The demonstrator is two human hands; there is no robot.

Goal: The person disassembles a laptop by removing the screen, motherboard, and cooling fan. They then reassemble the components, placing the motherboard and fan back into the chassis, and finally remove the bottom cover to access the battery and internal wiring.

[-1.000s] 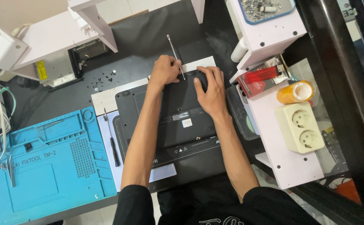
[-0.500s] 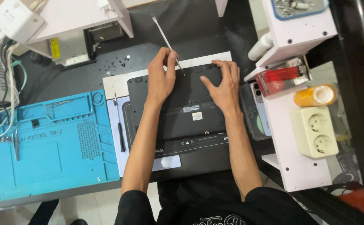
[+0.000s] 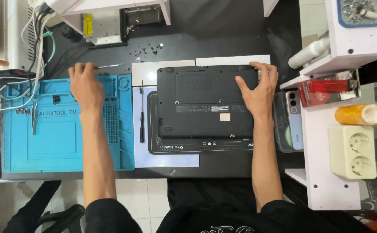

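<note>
1. The laptop (image 3: 205,101) lies bottom-up on a dark mat (image 3: 154,146) in the middle of the worktop (image 3: 223,39); the right hand (image 3: 259,88) rests flat on its right end, fingers spread and curled over the far corner, steadying rather than gripping.
2. The left hand (image 3: 85,84) is out over the blue mat (image 3: 63,142), fingers closed round a thin metal tool (image 3: 111,66) whose tip points right.
3. A screwdriver (image 3: 142,114) lies just beside the laptop's left edge; loose screws (image 3: 145,51) are scattered on the worktop beyond it.
4. Risk, as I judge it: the screws sit unsorted and close to the hand's path; a sleeve or the tool could sweep them off or mix them.
5. The laptop is held at one end only; prying at the far side could make it pivot or slide.
6. The phone (image 3: 292,121) lies just beside the right wrist; an elbow shift could knock it.
</note>
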